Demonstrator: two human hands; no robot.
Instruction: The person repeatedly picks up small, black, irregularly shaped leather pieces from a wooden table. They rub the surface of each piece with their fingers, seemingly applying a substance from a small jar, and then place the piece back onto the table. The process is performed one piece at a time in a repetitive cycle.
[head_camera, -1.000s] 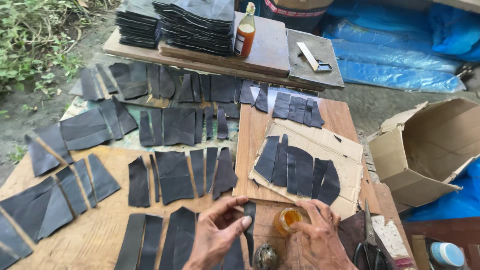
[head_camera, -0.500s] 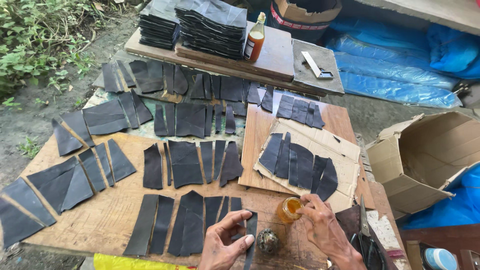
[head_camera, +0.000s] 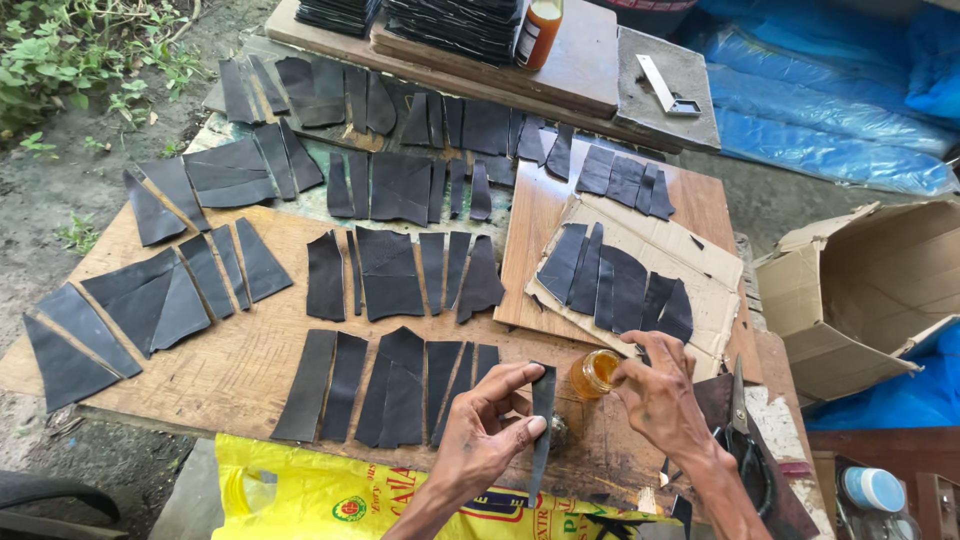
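My left hand (head_camera: 487, 423) pinches a narrow black leather strip (head_camera: 542, 432) that stands upright near the table's front edge. My right hand (head_camera: 662, 395) rests just right of a small open jar of amber glue (head_camera: 594, 373), its fingertips touching the jar's rim. Whether it holds something small I cannot tell. A small round object sits between my hands, mostly hidden by the strip. Several black leather pieces (head_camera: 390, 272) lie spread in rows over the wooden board (head_camera: 235, 365).
A flat cardboard sheet (head_camera: 700, 265) carries more leather pieces. Stacked black pieces (head_camera: 455, 20) and an orange bottle (head_camera: 539, 30) stand at the back. An open cardboard box (head_camera: 870, 290) is at the right, scissors (head_camera: 738, 425) by my right wrist, a yellow bag (head_camera: 330, 495) below.
My left hand has picked a narrow strip up off the board and holds it on end. My right hand stays by the glue jar. The view has tilted down slightly.
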